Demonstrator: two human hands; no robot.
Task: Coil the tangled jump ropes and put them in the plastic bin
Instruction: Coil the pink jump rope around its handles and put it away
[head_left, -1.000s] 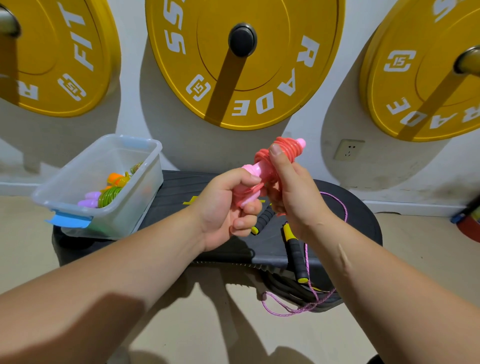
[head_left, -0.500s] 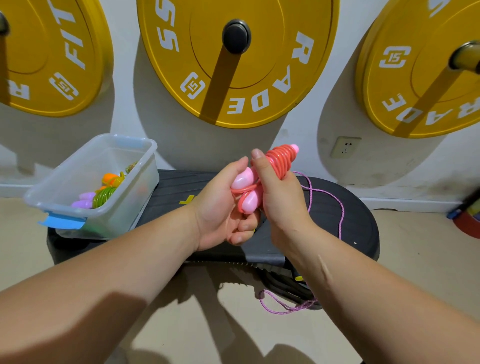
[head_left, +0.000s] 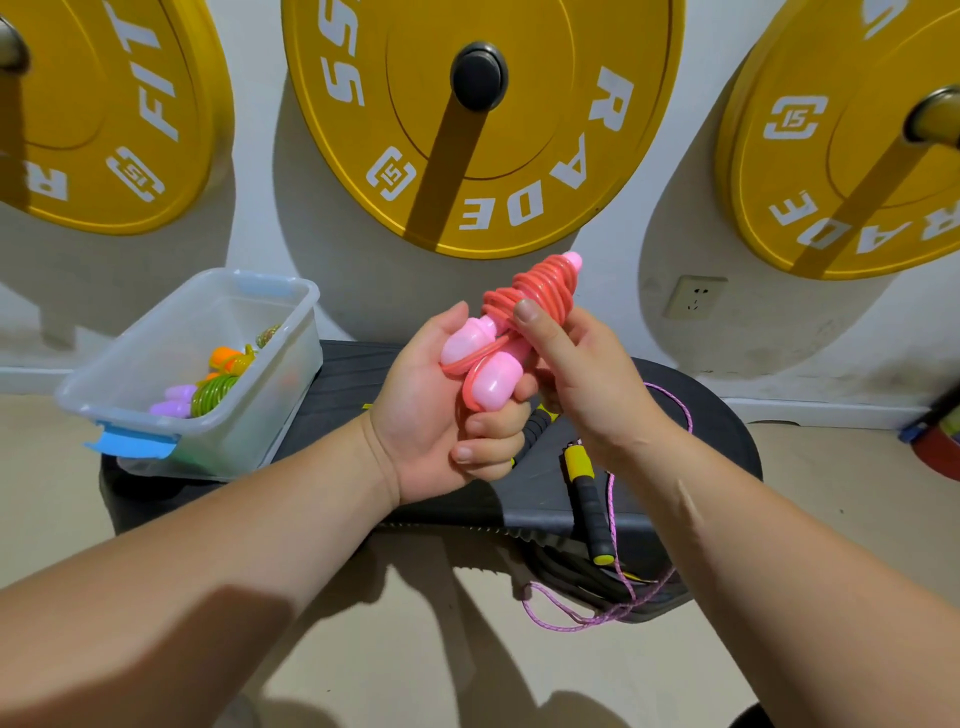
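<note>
I have both the left hand (head_left: 431, 410) and right hand (head_left: 587, 395) gripping the pink jump rope (head_left: 540, 291), winding nearly done; next, tuck its end, then carry it left to the plastic bin (head_left: 291, 291).

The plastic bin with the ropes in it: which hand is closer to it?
Left. The left hand holds the pink rope bundle just right of the plastic bin, not touching it. The right hand is farther right, beyond the bundle.

Bright indoor light, hard forearm shadows on floor (head_left: 363, 649), sharp focus, wide-angle bending at edges
</note>
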